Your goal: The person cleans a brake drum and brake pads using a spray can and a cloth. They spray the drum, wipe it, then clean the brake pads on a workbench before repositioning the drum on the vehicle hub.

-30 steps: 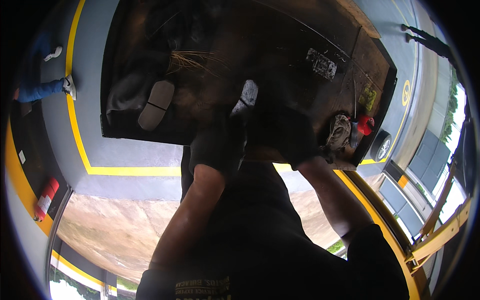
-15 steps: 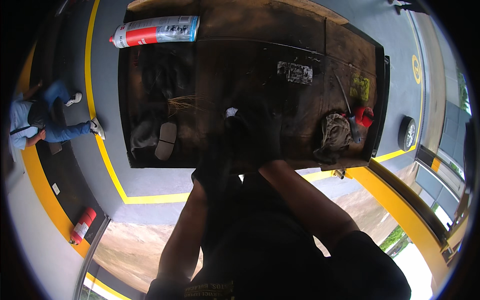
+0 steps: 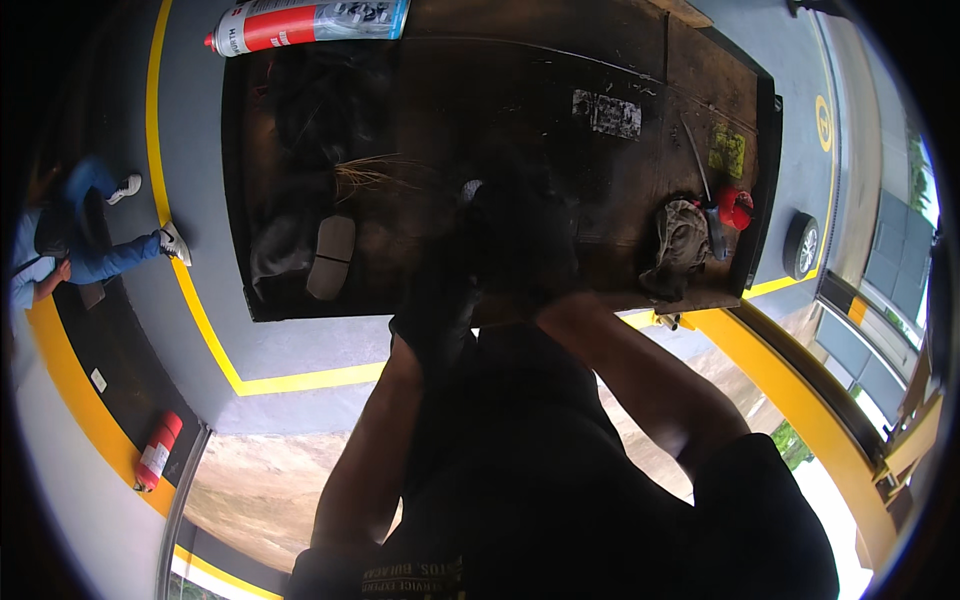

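Observation:
Both my hands wear dark gloves over the front middle of a stained dark worktop (image 3: 590, 215). My right hand (image 3: 530, 240) reaches farther in, its fingers bunched near a small whitish piece (image 3: 471, 189) whose kind I cannot make out. Close to the front edge, my left hand (image 3: 440, 320) is a dark shape with its fingers lost in shadow. Left of it lies a grey-brown brake pad (image 3: 331, 258), touched by neither hand. Thin straw-coloured bristles (image 3: 370, 173) stick out beyond the pad.
A spray can (image 3: 310, 22) lies at the far left. On the right are a crumpled rag (image 3: 680, 245), a red round container (image 3: 735, 208) and a thin rod (image 3: 695, 155). A person (image 3: 70, 230) sits at left, beyond the worktop; a fire extinguisher (image 3: 158, 452) stands lower left.
The view has shifted, so the worktop sits higher in the picture. My right hand and the whitish piece have moved slightly farther in and right. The brake pad has stayed put.

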A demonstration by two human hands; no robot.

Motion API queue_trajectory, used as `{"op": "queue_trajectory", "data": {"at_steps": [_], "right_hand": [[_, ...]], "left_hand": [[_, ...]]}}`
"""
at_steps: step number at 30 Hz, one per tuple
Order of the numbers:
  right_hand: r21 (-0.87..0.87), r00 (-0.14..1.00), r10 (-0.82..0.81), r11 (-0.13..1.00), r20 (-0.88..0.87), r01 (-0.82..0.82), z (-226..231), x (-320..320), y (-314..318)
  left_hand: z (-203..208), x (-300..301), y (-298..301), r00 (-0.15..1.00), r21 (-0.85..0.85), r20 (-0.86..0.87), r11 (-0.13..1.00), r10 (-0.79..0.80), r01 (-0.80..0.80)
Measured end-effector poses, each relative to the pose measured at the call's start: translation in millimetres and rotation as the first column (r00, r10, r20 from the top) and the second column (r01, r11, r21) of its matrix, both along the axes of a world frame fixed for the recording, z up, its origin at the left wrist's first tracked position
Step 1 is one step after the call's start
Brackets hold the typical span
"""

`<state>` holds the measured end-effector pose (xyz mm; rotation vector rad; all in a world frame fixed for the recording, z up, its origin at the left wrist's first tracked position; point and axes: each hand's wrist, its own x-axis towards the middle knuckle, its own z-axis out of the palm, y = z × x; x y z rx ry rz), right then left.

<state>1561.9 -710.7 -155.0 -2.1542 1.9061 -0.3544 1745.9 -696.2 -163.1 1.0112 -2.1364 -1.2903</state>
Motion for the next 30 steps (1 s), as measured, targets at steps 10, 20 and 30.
{"op": "queue_trajectory", "data": {"at_steps": [10, 20, 30], "right_hand": [[0.029, 0.981, -0.095, 0.995, 0.168, 0.091, -10.8, -3.3, -30.5], [-0.033, 0.995, 0.002, 0.999, 0.102, 0.001, -5.9, 5.5, -48.4], [-0.195, 0.983, 0.124, 0.976, 0.134, -0.096, -7.4, -0.5, -39.3]], "left_hand": [[-16.9, -12.0, 14.9, 0.975, -0.332, 0.207, 0.943, 0.077, -0.004], [-6.3, -29.1, 1.8, 0.837, -0.319, 0.543, 0.939, 0.068, 0.131], [12.7, -24.6, 5.9, 0.878, -0.227, 0.47, 0.974, 0.093, 0.018]]}}
